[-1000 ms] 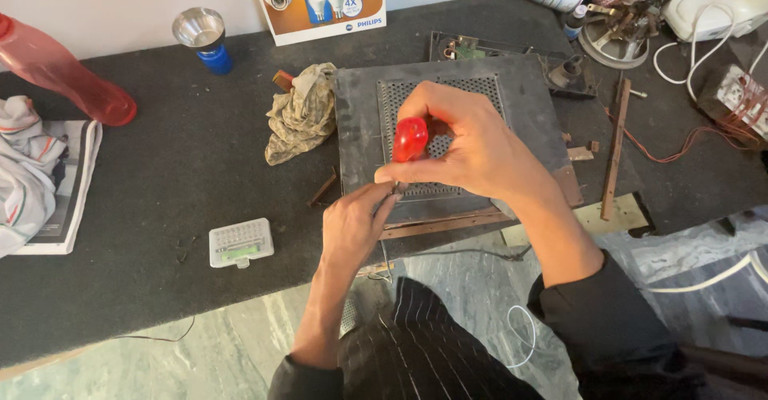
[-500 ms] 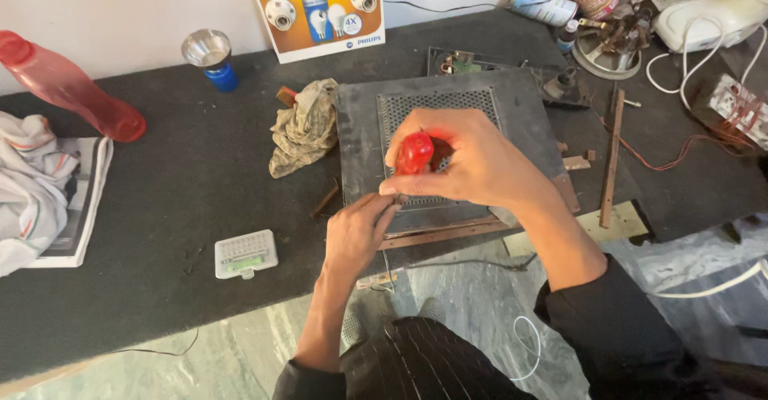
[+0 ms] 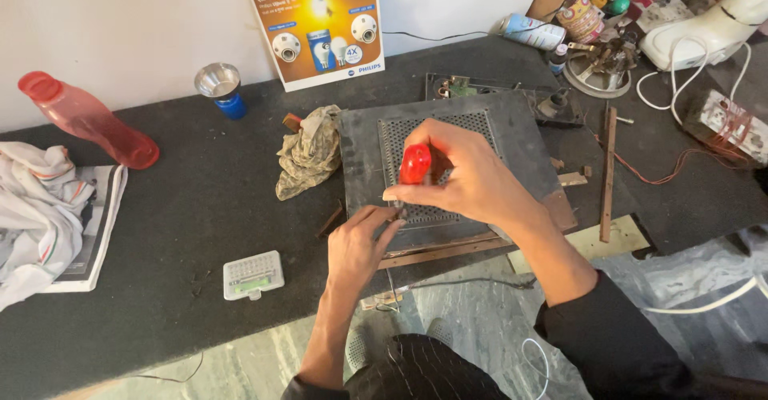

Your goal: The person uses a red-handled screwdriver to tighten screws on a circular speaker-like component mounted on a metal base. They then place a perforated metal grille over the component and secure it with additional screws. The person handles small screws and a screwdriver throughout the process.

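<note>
bench [image 3: 200, 208]: dark mat along the wall, cluttered; the work sits at centre near the front edge.
grey housing [image 3: 520, 140]: flat metal panel with a perforated grille [image 3: 460, 124] in its middle, lying on wooden strips [image 3: 448, 252]. Looks like it could slide under torque, so keep the downward push steady.
right hand [image 3: 468, 180]: clenched around the red screwdriver handle [image 3: 415, 163], held upright over the grille's lower left part. Shaft and tip are hidden under the fingers, so can't tell whether the tip is seated in a fastener.
left hand [image 3: 358, 244]: fingers loosely curled, resting at the panel's front-left edge just below the driver; doesn't look to be gripping anything, seems to be steadying the panel or guiding the tip.
doing it well (judgement): driver square to the panel, press first, then turn; left fingertips clear of the tip in case it slips.
rag [image 3: 308, 152]: crumpled, touching the housing's left side, within reach.
white plastic box [image 3: 253, 274]: on the mat, apart to the left of the left hand, unused.
</note>
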